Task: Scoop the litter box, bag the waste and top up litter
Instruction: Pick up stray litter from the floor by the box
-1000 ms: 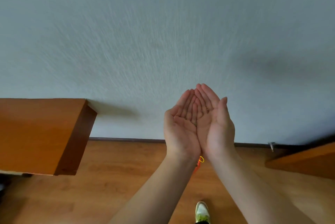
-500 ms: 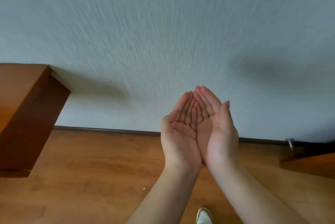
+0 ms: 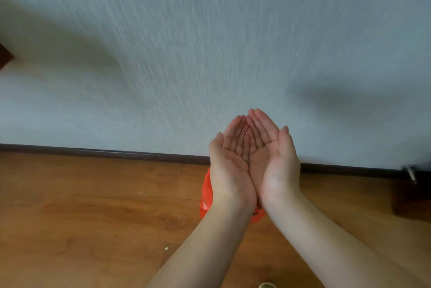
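My left hand (image 3: 229, 166) and my right hand (image 3: 272, 159) are held out side by side, palms up, pressed together into a cup. A few tiny dark grains (image 3: 247, 160) lie in the crease between the palms. Under my wrists an orange plastic bag (image 3: 206, 192) lies on the wooden floor, mostly hidden by my arms. No litter box, scoop or litter sack is in view.
A pale textured wall fills the upper view, with a dark baseboard (image 3: 105, 151) at its foot. A metal door stop (image 3: 410, 171) and dark wooden furniture (image 3: 412, 199) are at the right. A crumb (image 3: 166, 248) lies on the floor. A shoe tip (image 3: 268, 285) shows at the bottom edge.
The view has swung right: the wooden furniture at the left has slid almost out of frame. The orange bag now shows under my wrists. My hands stay cupped together.
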`<state>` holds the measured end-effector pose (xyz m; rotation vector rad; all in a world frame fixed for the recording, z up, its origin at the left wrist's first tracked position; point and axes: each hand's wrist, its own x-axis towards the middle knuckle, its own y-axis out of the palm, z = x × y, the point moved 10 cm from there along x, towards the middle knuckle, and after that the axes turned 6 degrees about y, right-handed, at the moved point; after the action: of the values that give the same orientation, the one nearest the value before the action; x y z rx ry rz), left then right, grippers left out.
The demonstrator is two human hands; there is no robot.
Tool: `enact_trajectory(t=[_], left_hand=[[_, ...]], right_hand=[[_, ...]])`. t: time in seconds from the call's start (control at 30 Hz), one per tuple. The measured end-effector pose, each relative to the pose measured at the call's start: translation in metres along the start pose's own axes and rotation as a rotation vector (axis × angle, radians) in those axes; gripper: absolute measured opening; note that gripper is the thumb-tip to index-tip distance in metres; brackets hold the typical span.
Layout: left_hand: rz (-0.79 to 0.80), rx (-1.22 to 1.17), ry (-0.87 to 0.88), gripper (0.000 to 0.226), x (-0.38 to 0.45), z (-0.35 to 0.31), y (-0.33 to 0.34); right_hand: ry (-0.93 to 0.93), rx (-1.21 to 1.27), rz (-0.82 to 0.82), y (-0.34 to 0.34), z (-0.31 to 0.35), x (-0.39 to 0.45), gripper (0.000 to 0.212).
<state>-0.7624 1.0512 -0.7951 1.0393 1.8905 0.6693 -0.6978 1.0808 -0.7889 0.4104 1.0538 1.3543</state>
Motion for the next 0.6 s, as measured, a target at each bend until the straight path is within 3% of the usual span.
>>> enact_trajectory(t=[0.6], left_hand=[[-0.064,-0.004,-0.049,0.035,0.104,0.096,-0.169]], right_hand=[[0.041,0.053,-0.201,-0.174,-0.125,0.093,0.058]])
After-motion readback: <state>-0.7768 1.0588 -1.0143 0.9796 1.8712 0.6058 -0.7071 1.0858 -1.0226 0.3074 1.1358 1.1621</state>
